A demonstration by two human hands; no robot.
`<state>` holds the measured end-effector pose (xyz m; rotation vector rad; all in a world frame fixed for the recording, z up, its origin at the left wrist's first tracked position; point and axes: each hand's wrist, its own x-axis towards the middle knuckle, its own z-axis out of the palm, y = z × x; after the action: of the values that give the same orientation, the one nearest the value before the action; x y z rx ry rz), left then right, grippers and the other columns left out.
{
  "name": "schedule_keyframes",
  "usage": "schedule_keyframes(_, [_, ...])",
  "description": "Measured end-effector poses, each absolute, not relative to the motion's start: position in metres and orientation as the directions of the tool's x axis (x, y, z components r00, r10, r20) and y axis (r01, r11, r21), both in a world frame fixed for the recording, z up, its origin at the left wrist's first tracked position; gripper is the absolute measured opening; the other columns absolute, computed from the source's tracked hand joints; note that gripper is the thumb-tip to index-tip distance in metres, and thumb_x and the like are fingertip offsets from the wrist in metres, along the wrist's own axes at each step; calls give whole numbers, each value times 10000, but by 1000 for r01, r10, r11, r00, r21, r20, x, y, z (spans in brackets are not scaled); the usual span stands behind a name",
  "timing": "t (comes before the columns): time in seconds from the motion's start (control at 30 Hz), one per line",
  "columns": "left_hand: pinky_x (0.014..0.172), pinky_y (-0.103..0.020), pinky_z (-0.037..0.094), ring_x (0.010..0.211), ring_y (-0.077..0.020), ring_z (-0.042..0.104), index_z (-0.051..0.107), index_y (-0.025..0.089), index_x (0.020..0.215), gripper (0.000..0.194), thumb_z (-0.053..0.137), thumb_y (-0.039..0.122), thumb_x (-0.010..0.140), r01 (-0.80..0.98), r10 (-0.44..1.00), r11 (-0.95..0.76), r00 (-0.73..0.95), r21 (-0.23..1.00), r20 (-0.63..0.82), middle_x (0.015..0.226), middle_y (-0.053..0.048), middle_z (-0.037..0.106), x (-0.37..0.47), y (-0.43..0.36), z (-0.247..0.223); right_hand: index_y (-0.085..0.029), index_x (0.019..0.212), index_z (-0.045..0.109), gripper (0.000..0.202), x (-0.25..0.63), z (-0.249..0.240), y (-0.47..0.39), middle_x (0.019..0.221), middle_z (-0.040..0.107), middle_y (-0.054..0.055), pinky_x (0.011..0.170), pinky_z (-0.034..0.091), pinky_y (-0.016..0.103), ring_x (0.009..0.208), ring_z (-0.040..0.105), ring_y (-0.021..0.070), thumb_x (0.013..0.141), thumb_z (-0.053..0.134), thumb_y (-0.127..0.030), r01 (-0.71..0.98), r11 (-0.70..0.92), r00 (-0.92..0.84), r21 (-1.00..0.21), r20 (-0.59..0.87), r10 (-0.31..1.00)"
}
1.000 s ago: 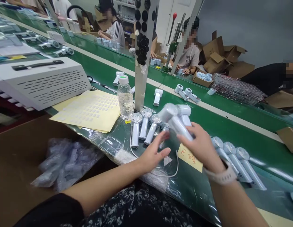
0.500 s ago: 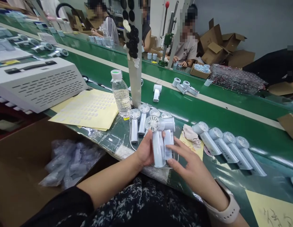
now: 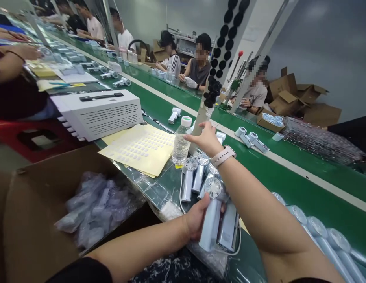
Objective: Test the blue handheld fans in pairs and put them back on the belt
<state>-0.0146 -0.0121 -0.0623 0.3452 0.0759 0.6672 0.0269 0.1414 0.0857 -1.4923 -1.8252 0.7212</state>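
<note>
A glossy pale-blue handheld fan [image 3: 210,225] is now supported by the curled left grip [image 3: 197,218] alone at the green surface's [image 3: 250,259] edge, the half-spread right grip [image 3: 209,139] having been raised beside the disc-studded pale metal post [image 3: 202,114], its hold unclear

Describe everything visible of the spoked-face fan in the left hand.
The fan has a round head with radial spokes and a long pale-blue handle, glossy like plastic. It leans slightly right, head uppermost, over the bench. The left hand grips the handle; contact with the second fan beside it is unclear.
</note>
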Motion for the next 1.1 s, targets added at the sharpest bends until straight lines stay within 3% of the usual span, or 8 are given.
schedule_keyframes(0.17, [652, -305, 407, 658, -198, 589, 616, 138, 821, 670, 588, 797, 704, -622, 665, 709, 747, 333, -19, 740, -60, 620, -14, -12, -73, -146, 1315, 463, 905, 18, 74, 138, 1428, 421, 241, 1095, 348, 606, 1330, 418, 434, 582, 878, -476, 614, 243, -196, -751, 154, 969])
schedule_keyframes(0.27, [648, -298, 403, 649, -194, 583, 621, 140, 821, 673, 600, 800, 691, -637, 676, 699, 737, 324, -10, 718, -47, 616, -14, -9, -70, -129, 1416, 380, 995, 14, 64, 140, 1418, 494, 239, 1069, 418, 547, 1317, 481, 382, 608, 885, -417, 558, 250, -274, -791, 109, 956])
schedule_keyframes(0.37, [742, -339, 449, 757, -246, 633, 613, 159, 840, 675, 586, 816, 685, -641, 675, 701, 738, 313, 2, 770, -62, 648, -15, -5, -61, -170, 1279, 526, 660, 10, 52, 151, 1208, 685, 128, 948, 535, 439, 1116, 650, 272, 708, 833, -296, 489, 239, -339, -839, 70, 938])
schedule_keyframes(0.47, [866, -409, 462, 901, -298, 652, 590, 161, 792, 661, 527, 816, 733, -651, 681, 693, 732, 309, 15, 845, -94, 669, -16, -4, -56, -160, 1100, 608, 484, 9, 46, 157, 1105, 722, 90, 938, 533, 408, 1035, 676, 248, 686, 846, -236, 455, 254, -341, -854, 96, 935])
schedule_keyframes(0.63, [932, -470, 444, 1008, -337, 645, 563, 159, 823, 666, 528, 818, 731, -616, 640, 708, 766, 346, 55, 972, -134, 687, -17, -6, -56, -152, 1172, 539, 589, 28, 81, 135, 1233, 646, 134, 991, 497, 433, 1137, 625, 280, 736, 806, -445, 368, 333, -222, -868, 265, 938])
schedule_keyframes(0.8, [933, -477, 447, 1039, -346, 649, 536, 169, 849, 656, 550, 813, 724, -599, 604, 717, 789, 356, 112, 1063, -158, 687, -17, -3, -53, -250, 1333, 468, 544, 100, 131, 54, 1374, 576, 91, 1024, 491, 437, 1266, 574, 268, 894, 555, -559, 263, 466, -106, -845, 455, 884])
schedule_keyframes(0.9, [908, -437, 475, 985, -312, 674, 552, 174, 858, 604, 571, 768, 753, -625, 640, 696, 763, 353, 87, 974, -123, 708, -16, 1, -51, -292, 1351, 490, 542, 145, 118, -12, 1364, 595, 96, 997, 515, 489, 1277, 569, 300, 910, 382, -588, 220, 358, 55, -907, 378, 924])
schedule_keyframes(1.1, [954, -464, 469, 1067, -332, 660, 553, 185, 843, 629, 627, 790, 685, -573, 597, 730, 800, 372, 61, 1007, -127, 716, -14, 3, -48, -270, 1192, 625, 583, 174, 23, -91, 1082, 742, 143, 729, 600, 499, 938, 725, 343, 865, 360, -672, -76, -205, 84, -976, -212, 974])
